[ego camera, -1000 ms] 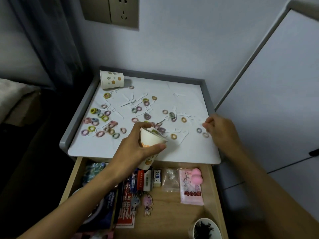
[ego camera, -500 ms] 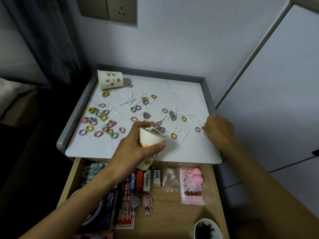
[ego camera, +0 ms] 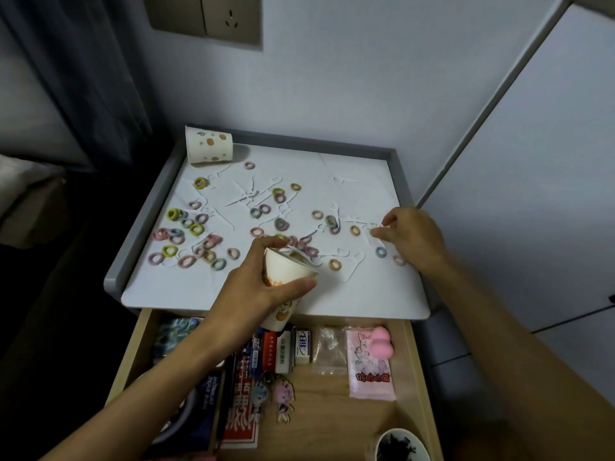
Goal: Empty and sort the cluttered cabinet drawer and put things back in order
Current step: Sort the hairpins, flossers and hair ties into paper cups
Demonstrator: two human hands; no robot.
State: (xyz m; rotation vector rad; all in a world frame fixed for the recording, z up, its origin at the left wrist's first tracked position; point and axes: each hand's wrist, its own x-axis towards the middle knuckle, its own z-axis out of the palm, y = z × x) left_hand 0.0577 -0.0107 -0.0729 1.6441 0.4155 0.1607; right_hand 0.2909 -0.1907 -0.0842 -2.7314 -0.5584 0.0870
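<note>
Left hand [ego camera: 263,281] is clamped round a patterned paper cup [ego camera: 288,269], thumb on one side and fingers on the other. It holds the cup tilted over the near edge of the white mat [ego camera: 349,294], mouth turned toward the mat's middle. A few small things lie inside the cup, too dim to name.

The right hand [ego camera: 412,237] rests on the mat's right side with its fingers curled. Its thumb and forefinger tips are close together at some thin white picks [ego camera: 246,197], which also lie scattered over the mat. Whether the hand actually grips one cannot be told.

Small coloured hair ties [ego camera: 196,229] are strewn across the mat, thickest on its left half, with a few just beside the right hand. A second paper cup [ego camera: 209,146] lies on its side at the mat's far left corner, against the grey rim [ego camera: 146,214] that borders the mat.

Below the mat's near edge the wooden drawer [ego camera: 339,390] stands open. It holds:
- a pink packet [ego camera: 371,374] with a pink sponge [ego camera: 382,344] on it
- a clear bag [ego camera: 329,352]
- an eraser [ego camera: 303,347]
- two keychain charms [ego camera: 283,394]
- a red booklet [ego camera: 239,424]
- a round cup of dark bits [ego camera: 399,444] at the corner farthest from the mat
</note>
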